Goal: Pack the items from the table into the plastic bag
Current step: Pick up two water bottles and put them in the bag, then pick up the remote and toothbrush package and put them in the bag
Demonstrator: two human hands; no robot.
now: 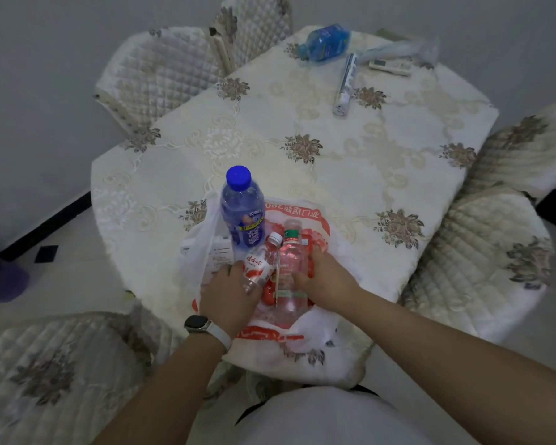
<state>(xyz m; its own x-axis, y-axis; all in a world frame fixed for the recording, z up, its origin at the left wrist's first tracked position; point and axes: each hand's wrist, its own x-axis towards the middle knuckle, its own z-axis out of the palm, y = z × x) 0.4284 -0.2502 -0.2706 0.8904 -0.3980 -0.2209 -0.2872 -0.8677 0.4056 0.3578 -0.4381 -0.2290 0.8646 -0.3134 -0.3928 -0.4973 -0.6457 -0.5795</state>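
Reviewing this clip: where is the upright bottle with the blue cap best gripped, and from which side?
Grip the blue-capped bottle at its shoulder, just under the cap, coming from above and the left. It stands upright with its top free, while the clear bottle held by the right hand crowds its right side. The left hand, now holding the small bottle, seems best placed.

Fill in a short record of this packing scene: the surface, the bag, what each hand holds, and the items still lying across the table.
surface: table under a cream floral cloth
bag: white plastic bag with red print, at the near edge
left hand: fingers grip the small white-capped bottle
right hand: fingers grip the clear bottle
upright at the bag: blue-capped bottle
far side, unpacked: blue bottle on its side, long box, remote control
bottles inside or on the bag: cannot tell
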